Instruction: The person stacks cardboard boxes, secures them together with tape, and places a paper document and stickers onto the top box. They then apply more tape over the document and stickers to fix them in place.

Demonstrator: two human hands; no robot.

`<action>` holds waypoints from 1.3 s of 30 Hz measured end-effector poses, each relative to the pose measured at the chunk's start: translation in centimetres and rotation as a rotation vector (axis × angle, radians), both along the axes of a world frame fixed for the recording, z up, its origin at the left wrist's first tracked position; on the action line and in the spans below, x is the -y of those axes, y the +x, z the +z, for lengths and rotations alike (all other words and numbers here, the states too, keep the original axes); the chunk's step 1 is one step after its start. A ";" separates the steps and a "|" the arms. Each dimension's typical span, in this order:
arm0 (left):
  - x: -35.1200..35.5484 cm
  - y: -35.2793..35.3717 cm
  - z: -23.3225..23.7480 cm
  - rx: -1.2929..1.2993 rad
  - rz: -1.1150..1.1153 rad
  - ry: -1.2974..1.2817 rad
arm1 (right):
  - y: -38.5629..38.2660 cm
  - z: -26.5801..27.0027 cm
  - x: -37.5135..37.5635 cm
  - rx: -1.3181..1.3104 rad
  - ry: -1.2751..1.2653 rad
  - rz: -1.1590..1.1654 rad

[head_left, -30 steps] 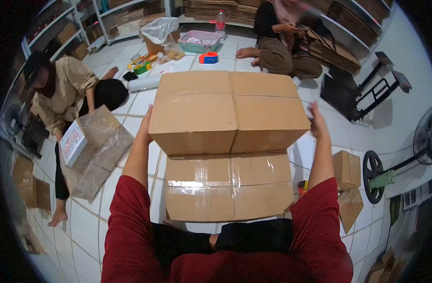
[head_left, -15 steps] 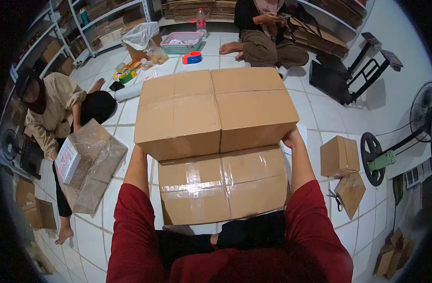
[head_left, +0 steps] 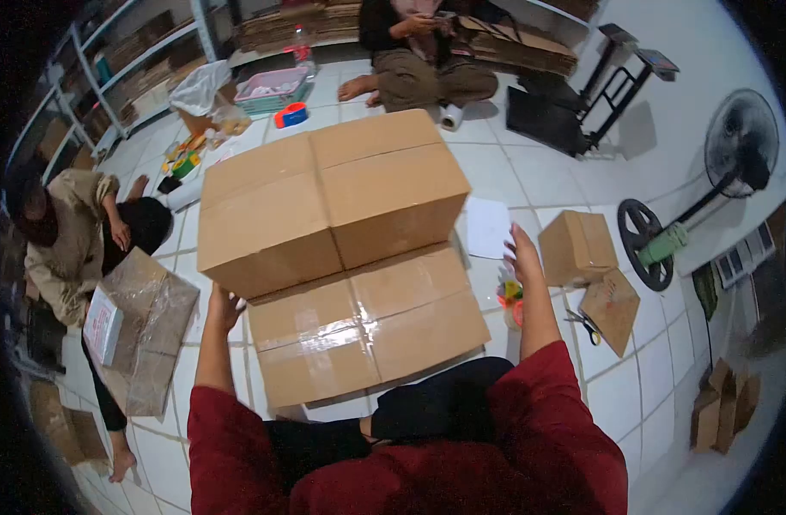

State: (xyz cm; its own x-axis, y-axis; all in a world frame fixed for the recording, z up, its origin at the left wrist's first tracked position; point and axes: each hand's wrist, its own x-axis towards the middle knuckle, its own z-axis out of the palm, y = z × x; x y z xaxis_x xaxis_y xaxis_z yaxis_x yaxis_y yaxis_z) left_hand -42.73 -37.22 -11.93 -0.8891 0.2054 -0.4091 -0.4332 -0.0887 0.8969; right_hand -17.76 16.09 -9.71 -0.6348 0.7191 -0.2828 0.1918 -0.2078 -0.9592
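A large cardboard box (head_left: 384, 184) sits behind a second taped cardboard box (head_left: 367, 330), which lies in front of my legs. My left hand (head_left: 224, 307) is by the near left lower corner of the rear box, its fingers apart and partly tucked beside the cardboard; whether it touches is hard to tell. Away from the boxes on the right, my right hand (head_left: 523, 255) is open with nothing in it. A white sheet (head_left: 489, 228) lies on the floor just left of that hand, and colourful tape rolls (head_left: 513, 300) are partly hidden behind my right wrist.
A small carton (head_left: 577, 247), scissors (head_left: 588, 328) and a fan (head_left: 740, 146) are on the right. On the left, a seated person (head_left: 75, 232) is beside a plastic-wrapped box (head_left: 148, 335). Another person (head_left: 423, 60) sits at the back near a platform scale (head_left: 547, 120).
My right hand has come off the rear box and moved out to the right, opening. The view has turned right, so the scene has shifted left. The left-side person's hand has lifted off the wrapped box.
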 end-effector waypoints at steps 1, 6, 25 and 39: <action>0.9 1.9 0.7 0.050 -0.003 -0.017 | 2.9 -1.6 -1.7 0.108 0.021 -0.032; 8.8 8.9 -1.9 0.250 -0.185 -0.459 | 15.1 -5.4 -5.0 0.374 0.040 -0.218; -14.9 21.9 11.0 -1.010 -0.407 -0.658 | 20.0 -8.3 -26.6 -0.089 0.335 -0.471; -53.9 22.0 0.9 -0.663 -0.929 -0.169 | 17.7 -5.6 -19.6 -0.099 -0.144 -0.258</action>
